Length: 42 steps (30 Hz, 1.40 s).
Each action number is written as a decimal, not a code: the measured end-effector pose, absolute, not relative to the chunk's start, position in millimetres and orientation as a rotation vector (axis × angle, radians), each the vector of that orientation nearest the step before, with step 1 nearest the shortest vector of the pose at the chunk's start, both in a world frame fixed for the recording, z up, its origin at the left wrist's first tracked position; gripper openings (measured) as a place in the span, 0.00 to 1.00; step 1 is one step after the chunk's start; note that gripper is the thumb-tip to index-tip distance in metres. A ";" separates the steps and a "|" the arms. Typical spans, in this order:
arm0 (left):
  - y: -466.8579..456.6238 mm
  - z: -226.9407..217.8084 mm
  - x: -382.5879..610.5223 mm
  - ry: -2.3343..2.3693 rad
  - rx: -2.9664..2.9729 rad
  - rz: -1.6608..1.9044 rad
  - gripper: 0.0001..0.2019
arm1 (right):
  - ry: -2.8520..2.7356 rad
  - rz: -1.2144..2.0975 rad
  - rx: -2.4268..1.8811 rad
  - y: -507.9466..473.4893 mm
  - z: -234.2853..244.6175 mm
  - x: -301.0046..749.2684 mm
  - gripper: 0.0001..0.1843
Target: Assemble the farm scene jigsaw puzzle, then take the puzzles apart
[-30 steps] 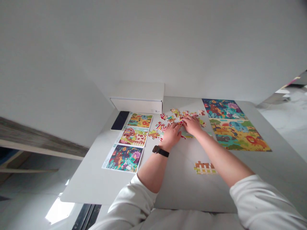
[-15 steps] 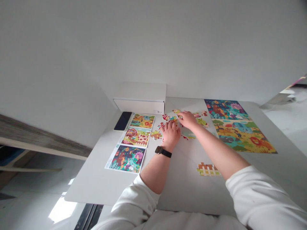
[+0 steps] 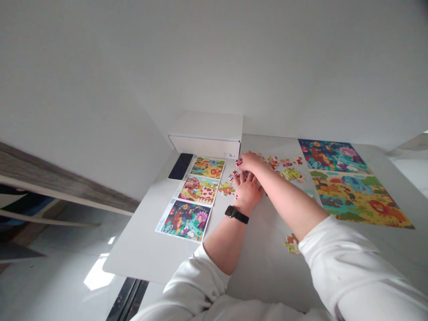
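Shifted leftward since the earlier frame, the right hand (image 3: 250,161) reaches over the left with fingers curled at a red puzzle piece (image 3: 238,162), any pinch impossible to confirm, while the left hand (image 3: 246,192) rests spread beside loose puzzle pieces (image 3: 226,189) on the white table (image 3: 150,249).

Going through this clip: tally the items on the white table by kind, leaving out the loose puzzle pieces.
Printed picture sheets: 3
Assembled jigsaw puzzles: 2
Black phone: 1
White box: 1
Total: 7
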<state>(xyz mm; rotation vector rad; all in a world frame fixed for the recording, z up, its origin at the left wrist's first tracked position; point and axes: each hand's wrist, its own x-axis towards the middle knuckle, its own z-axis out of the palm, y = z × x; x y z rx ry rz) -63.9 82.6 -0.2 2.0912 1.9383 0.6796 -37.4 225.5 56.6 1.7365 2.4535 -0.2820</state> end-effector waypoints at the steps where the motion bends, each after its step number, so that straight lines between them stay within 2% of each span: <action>1: 83.4 0.1 -63.6 1.908 2.120 0.683 0.32 | 2.447 -0.275 1.738 225.0 56.6 -39.0 0.28; 3: 85.7 1.0 -62.9 1.791 2.205 0.701 0.32 | 2.438 -0.276 1.746 225.5 56.2 -38.7 0.28; 8: 90.9 1.5 -62.6 1.402 2.363 0.755 0.19 | 2.417 -0.262 1.812 232.5 53.2 -20.3 0.24; 11: 91.6 -1.7 -62.9 1.345 2.396 0.768 0.16 | 2.442 -0.236 1.840 236.2 50.7 -3.0 0.23; 15: 90.5 -6.5 -62.4 1.320 2.419 0.741 0.16 | 2.554 -0.273 1.785 235.4 51.7 11.5 0.24; 19: 89.8 -9.4 -60.6 1.350 2.415 0.753 0.17 | 2.742 -0.434 1.455 221.6 59.4 3.7 0.21; 25: 89.2 -11.9 -58.6 1.388 2.405 0.738 0.23 | 2.767 -0.592 1.110 198.4 67.7 -19.9 0.30; 28: 87.5 -9.9 -60.0 1.310 2.445 0.721 0.22 | 2.781 -0.562 1.182 204.4 66.6 -9.6 0.29; 33: 86.0 -6.3 -61.7 1.192 2.475 0.647 0.19 | 2.753 -0.435 1.504 221.9 57.9 44.1 0.19; 42: 75.3 18.8 -39.1 0.729 2.296 0.833 0.17 | 3.017 -0.458 1.648 183.2 31.8 152.3 0.15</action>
